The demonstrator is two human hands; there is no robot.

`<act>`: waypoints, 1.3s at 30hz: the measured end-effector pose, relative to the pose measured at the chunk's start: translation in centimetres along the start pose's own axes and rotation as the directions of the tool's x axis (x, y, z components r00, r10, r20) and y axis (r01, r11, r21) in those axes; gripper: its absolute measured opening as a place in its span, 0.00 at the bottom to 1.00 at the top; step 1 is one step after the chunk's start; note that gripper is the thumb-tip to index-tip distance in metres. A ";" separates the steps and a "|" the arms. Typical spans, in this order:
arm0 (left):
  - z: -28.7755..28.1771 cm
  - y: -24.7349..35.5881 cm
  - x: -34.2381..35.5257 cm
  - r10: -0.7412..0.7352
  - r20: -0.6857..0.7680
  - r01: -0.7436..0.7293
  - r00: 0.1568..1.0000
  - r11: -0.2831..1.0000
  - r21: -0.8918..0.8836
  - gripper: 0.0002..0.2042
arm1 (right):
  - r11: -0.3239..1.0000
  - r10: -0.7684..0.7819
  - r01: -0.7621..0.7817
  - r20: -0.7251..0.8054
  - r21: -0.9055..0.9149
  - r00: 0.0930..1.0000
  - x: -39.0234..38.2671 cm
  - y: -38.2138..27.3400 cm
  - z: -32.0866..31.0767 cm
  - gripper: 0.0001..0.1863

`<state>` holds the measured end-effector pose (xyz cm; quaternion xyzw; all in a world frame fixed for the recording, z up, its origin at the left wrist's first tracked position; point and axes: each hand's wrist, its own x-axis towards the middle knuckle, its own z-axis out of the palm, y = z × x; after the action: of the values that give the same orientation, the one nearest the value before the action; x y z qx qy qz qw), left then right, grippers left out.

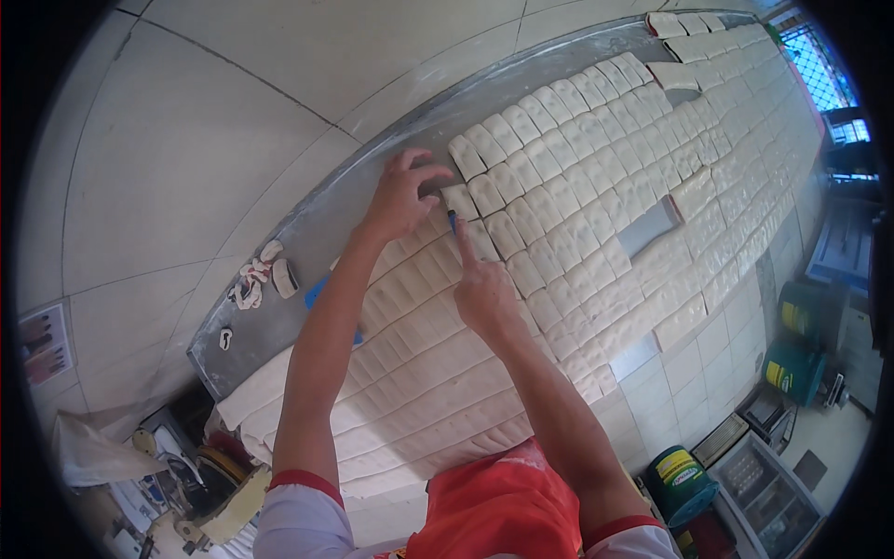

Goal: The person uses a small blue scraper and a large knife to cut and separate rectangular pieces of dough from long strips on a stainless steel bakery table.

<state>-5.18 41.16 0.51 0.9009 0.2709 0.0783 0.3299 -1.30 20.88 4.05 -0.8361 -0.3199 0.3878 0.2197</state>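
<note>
Rows of pale dough pieces [559,196] lie on a long grey metal table [391,130], many cut into short rounded blocks. My left hand [407,196] is at the far left end of a row, fingers bent and apart, nearest a single dough piece [459,201]. Just right of it, my right hand [486,293] is closed on a small blue tool [453,220], index finger stretched along it; its tip is at the dough, its kind too small to make out. Closer to me are long dough strips [410,373], some marked with crosswise lines.
Dough scraps [251,282] and a small pale ring [225,338] lie at the table's left. A blue flat object [317,293] shows partly behind my left forearm. Green tubs [681,484] and a glass-topped case [768,498] stand at the right. A tiled wall [205,121] runs behind the table.
</note>
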 end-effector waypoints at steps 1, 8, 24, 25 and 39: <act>-0.2 0.0 0.5 0.011 0.141 -0.016 0.990 0.999 0.032 0.16 | 1.000 0.004 -0.004 0.001 0.004 1.000 0.2 0.1 0.0 0.48; 0.0 -0.3 0.8 0.066 0.292 -0.102 0.954 0.989 0.110 0.15 | 0.999 -0.022 0.021 -0.046 -0.025 0.999 0.8 0.4 0.3 0.47; 0.0 0.1 0.4 0.025 0.279 -0.089 0.960 0.971 0.220 0.15 | 0.999 0.002 0.001 0.060 -0.049 0.998 -4.2 3.9 0.1 0.50; 0.2 0.6 -0.2 0.111 0.254 -0.171 0.961 0.959 0.226 0.14 | 0.999 0.008 -0.006 0.057 -0.043 0.998 -4.1 4.0 -0.1 0.50; 3.2 4.1 -5.0 0.263 0.327 -0.359 0.908 0.890 0.281 0.12 | 0.998 0.064 -0.061 0.089 -0.035 0.994 -10.0 7.7 0.2 0.50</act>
<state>-6.54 34.09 0.87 0.9774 0.0814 -0.0447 0.1897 -3.57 8.48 4.24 -0.8307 -0.3092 0.4268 0.1793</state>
